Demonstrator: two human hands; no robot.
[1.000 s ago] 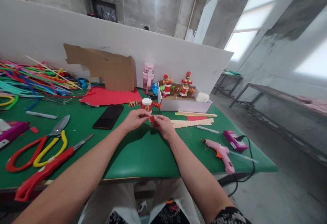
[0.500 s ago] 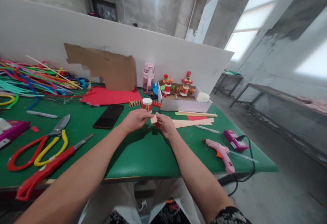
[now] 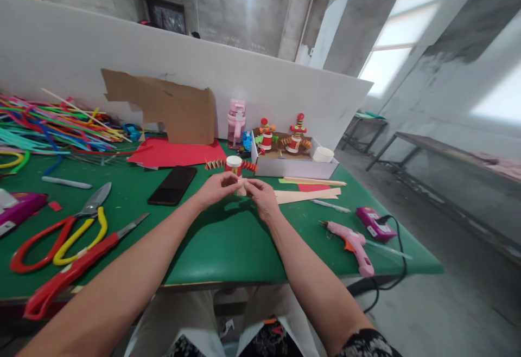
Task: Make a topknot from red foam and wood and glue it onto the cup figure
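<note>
My left hand (image 3: 215,189) and my right hand (image 3: 261,198) meet over the middle of the green table (image 3: 211,248). Both pinch a small folded strip of paper (image 3: 242,187), pale on the side facing me. Just behind the hands stands a small red and white cup figure (image 3: 234,166) with pleated orange paper arms. Long pale paper strips (image 3: 307,195) lie to the right of my right hand.
A black phone (image 3: 172,185) lies left of the hands. Scissors (image 3: 61,235) and a red-handled knife (image 3: 77,270) are near the left front edge. A pink glue gun (image 3: 354,243) and purple box (image 3: 374,223) sit right. A white box (image 3: 293,167) holds finished figures. Coloured straws (image 3: 49,123) are piled far left.
The paper piece showed red a second ago and now shows its pale side. Both hands have shifted slightly up and away, closer to the cup figure.
</note>
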